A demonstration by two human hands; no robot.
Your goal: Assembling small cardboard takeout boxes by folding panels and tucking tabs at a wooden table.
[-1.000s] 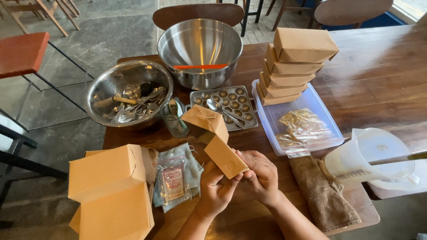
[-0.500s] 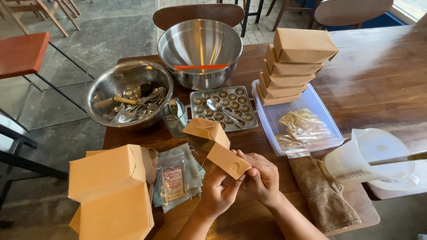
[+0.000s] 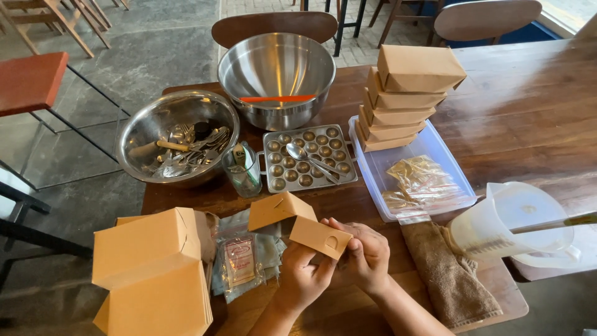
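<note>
2 hands, left hand [image 3: 303, 278] and right hand [image 3: 369, 256], clamp fingers on the cardboard box [image 3: 298, 227] above the table's near edge [image 3: 348, 314].

A brown wooden bench [image 3: 528, 118] stands on a grey stone floor [image 3: 149, 43]. Wooden chairs [image 3: 273, 25] wait behind it. A red stool [image 3: 28, 81] sits far left.

One head-worn view — looking steeply down, close over the wooden table [image 3: 528, 118].
</note>
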